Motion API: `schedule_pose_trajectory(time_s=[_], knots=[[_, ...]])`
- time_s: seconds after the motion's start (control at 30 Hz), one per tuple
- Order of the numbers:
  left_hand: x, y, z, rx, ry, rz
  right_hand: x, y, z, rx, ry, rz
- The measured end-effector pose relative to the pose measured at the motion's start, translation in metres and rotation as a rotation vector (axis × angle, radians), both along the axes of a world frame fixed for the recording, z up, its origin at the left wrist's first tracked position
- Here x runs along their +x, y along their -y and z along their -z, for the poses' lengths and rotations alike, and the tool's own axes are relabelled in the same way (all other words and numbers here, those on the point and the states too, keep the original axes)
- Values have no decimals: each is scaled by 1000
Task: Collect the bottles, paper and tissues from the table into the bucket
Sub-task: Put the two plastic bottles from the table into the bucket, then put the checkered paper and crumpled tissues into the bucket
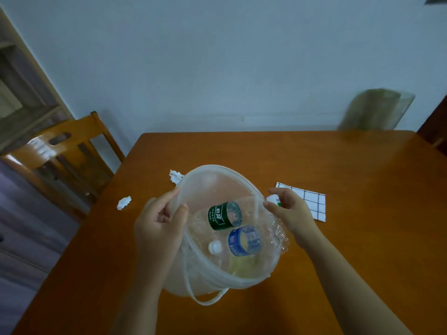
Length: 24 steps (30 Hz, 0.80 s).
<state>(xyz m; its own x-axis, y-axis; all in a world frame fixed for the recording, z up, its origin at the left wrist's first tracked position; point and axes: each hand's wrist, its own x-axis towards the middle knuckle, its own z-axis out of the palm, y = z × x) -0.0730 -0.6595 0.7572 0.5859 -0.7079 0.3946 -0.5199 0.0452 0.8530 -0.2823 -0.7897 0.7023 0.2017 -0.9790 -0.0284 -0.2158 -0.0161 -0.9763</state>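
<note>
A translucent plastic bucket (193,267) stands tilted toward me on the wooden table. Inside lie a green-labelled bottle (225,215) and a blue-labelled bottle (244,241) with a white cap. My left hand (158,223) grips the bucket's left rim. My right hand (290,213) pinches the right rim; a small white object with a green mark (275,199) shows just behind its fingers. Two crumpled tissues lie on the table: one (124,203) left of the bucket, another (175,176) touching its far left rim. A white checked paper (313,201) lies flat to the right.
The wooden table (350,238) runs to a blue-grey wall. A wooden chair (65,151) stands at the table's left corner. A blurred greenish object (377,110) leans at the wall behind the far right edge. The bucket's handle (208,299) hangs down toward me.
</note>
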Motion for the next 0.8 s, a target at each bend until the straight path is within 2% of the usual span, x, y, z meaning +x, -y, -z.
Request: schedule_pose_trajectory(time_s=[0.23,0.33,0.47,0.63,0.8], knots=[[64,-50,5,2,-21,-41,60,-46,12,4,68,25],[87,-64,9,10,-43,-62,71,-59,19,-33,41,58],[106,-72,15,56,-32,-96,69,-70,41,-82,-181,85],[112,-69,22,75,33,-100,58,-76,85,-13,-351,104],[109,-61,26,76,35,-91,41,-76,126,56,-619,66]])
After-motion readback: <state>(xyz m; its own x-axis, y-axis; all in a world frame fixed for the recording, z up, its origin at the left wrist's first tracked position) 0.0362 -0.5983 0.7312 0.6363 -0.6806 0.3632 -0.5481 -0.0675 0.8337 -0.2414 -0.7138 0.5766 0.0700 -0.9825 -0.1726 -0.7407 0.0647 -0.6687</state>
